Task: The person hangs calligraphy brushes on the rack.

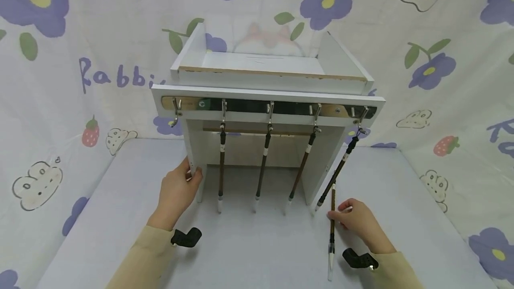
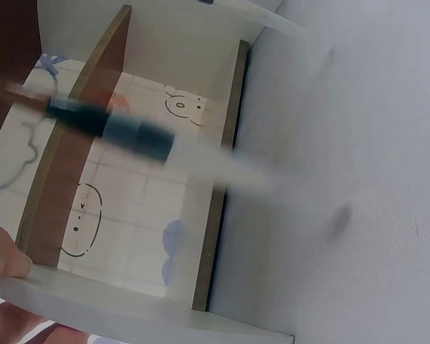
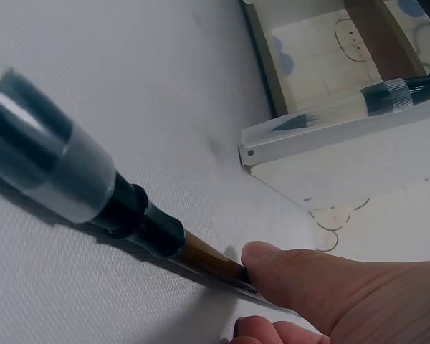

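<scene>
A white wooden rack [image 1: 249,90] stands on the table, with a metal hook strip [image 1: 249,106] across its front. Several calligraphy brushes [image 1: 263,164] with clear tip caps hang from the hooks by loops; the leftmost hook [image 1: 175,113] bears none. My left hand [image 1: 174,197] grips the rack's left side panel [image 1: 195,146], thumb on its front edge. Beside the rack's right leg, my right hand [image 1: 359,220] pinches another brush [image 1: 332,233] by its brown handle, capped tip toward me. In the right wrist view my thumb [image 3: 279,276] presses that handle; whether the brush touches the table cannot be told.
The rightmost hanging brush [image 1: 341,166] slants close to the brush in my right hand. A tray-like top [image 1: 265,62] with raised sides crowns the rack. Behind it hangs a patterned cloth [image 1: 120,35]; a white surface [image 1: 257,249] lies below the hanging brushes.
</scene>
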Available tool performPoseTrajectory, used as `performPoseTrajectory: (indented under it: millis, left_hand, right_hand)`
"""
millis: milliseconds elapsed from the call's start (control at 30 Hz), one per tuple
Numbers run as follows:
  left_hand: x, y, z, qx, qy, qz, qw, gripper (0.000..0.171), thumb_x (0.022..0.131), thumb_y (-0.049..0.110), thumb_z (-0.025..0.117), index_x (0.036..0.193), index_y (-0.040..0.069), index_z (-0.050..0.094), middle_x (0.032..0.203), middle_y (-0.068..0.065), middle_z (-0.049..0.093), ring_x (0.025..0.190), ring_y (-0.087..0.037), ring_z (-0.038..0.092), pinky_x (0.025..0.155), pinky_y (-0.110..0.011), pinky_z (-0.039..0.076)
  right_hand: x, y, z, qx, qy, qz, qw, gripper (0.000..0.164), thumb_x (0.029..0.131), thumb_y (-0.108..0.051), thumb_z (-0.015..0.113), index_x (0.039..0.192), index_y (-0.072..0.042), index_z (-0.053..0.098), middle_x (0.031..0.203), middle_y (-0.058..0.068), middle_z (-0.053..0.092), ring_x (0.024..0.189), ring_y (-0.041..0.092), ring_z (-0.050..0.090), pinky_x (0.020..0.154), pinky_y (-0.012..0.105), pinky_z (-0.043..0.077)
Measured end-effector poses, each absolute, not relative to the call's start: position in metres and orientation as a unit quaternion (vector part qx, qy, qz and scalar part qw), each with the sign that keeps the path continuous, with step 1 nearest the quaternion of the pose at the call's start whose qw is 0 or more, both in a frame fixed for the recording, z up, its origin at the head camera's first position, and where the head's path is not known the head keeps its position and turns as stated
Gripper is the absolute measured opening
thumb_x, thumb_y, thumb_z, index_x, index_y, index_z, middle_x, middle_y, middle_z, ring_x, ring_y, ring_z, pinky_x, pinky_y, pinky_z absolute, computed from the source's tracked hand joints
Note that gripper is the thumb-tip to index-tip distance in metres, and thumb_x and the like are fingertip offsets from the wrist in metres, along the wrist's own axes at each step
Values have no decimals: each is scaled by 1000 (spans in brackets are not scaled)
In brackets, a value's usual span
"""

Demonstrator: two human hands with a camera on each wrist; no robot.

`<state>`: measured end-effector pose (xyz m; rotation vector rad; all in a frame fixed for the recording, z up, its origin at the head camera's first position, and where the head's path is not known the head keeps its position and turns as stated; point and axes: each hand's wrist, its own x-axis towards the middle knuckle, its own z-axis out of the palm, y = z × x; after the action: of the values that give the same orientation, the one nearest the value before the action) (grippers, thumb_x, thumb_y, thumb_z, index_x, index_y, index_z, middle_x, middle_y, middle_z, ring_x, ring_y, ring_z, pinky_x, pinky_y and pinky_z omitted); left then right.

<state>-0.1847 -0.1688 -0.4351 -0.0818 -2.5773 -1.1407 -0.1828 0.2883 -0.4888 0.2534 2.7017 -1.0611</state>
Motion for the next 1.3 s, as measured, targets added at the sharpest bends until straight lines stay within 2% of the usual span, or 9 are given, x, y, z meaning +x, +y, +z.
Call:
performPoseTrajectory:
  millis: [533, 933, 1133, 1300]
  left_hand:
    - [-185, -167, -436, -33, -904, -394, 162, 44, 98, 22, 53, 139, 8, 50, 125, -21, 61, 101, -38, 65, 75, -49, 56]
    - [-183, -167, -435, -28, -904, -396, 159, 41, 97, 22, 53, 136, 9, 52, 124, -21, 62, 101, -37, 66, 75, -49, 56]
    - [-184, -170, -438, -28, -907, -387, 164, 40, 98, 24, 52, 136, 10, 52, 123, -22, 62, 101, -37, 66, 75, -49, 56]
    - [-185, -169, -438, -35, -906, -385, 173, 41, 97, 23, 52, 136, 8, 53, 122, -22, 62, 100, -37, 66, 74, -50, 56]
  right_hand:
    - [-184, 293, -493, 102, 913, -381, 109, 42, 82, -28, 77, 102, 1, 54, 81, 7, 63, 68, 19, 58, 60, 32, 46]
    - [-185, 293, -490, 111, 896, -415, 115, 32, 86, -21, 71, 103, 2, 57, 83, 9, 63, 71, 19, 60, 62, 31, 50]
    - [-182, 296, -489, 112, 873, -462, 113, 34, 88, -21, 68, 110, 3, 58, 85, 9, 67, 72, 19, 63, 65, 32, 54]
    - [-177, 299, -478, 91, 866, -483, 95, 39, 91, -18, 65, 121, 5, 56, 93, 15, 69, 72, 21, 67, 68, 36, 58]
